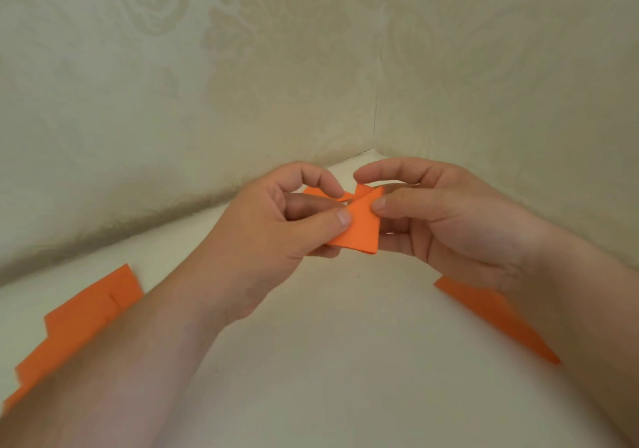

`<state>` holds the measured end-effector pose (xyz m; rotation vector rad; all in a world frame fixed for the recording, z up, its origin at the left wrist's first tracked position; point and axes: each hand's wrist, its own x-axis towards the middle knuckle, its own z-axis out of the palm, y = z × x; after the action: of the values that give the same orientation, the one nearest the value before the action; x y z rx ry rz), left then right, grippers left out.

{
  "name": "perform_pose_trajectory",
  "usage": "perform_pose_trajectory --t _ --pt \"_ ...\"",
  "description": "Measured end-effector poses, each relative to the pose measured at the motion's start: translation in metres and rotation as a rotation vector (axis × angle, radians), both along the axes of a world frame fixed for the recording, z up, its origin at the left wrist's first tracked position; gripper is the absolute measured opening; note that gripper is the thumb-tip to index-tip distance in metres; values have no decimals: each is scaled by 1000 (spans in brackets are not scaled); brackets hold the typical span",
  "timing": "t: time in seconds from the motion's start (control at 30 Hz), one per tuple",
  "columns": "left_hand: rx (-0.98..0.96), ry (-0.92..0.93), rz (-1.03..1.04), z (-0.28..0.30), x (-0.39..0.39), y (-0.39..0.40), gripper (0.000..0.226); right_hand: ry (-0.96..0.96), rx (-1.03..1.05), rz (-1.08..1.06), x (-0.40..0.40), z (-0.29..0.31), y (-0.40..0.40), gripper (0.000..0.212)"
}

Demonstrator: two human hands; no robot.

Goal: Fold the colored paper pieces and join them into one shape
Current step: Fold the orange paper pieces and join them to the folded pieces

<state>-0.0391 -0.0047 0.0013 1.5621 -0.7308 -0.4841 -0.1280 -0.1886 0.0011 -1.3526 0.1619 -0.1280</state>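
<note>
A small folded orange paper piece [359, 228] is held in the air between both hands, above the cream table [328, 361]. My left hand [276, 226] pinches its left side with thumb and fingers. My right hand [446, 219] pinches its upper right corner, where a small flap sticks up. Part of the paper is hidden behind my left fingers. A stack of loose orange paper pieces [76, 323] lies on the table at the left, partly under my left forearm. Another orange piece [491, 313] lies at the right, partly under my right wrist.
Patterned cream walls [242, 67] meet in a corner [375, 129] just behind my hands and close the table off at the back, left and right.
</note>
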Motion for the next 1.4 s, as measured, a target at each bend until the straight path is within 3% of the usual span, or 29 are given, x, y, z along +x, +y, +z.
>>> perform_pose_trajectory --t 0.2,0.53,0.77,0.97,1.07,1.23,1.4 --pt "70 -109 64 -2 4 1 12 2 30 -57 -1 4 1 28" --pt "40 -93 -13 -4 12 7 39 -10 15 -101 -1 4 -1 25" --pt "-16 -97 32 -4 18 6 29 -27 -111 -106 -1 -2 -2 24" --pt "-107 -44 130 -6 20 1 15 -14 -443 -137 1 -8 1 27" --pt "-106 -141 177 -9 21 0 8 18 -538 -155 2 -12 4 24" --pt "-132 -301 211 -14 17 -2 3 7 -590 -153 1 -10 8 13" --pt "-231 -225 174 -11 15 -2 16 -63 -539 -156 5 -14 11 32"
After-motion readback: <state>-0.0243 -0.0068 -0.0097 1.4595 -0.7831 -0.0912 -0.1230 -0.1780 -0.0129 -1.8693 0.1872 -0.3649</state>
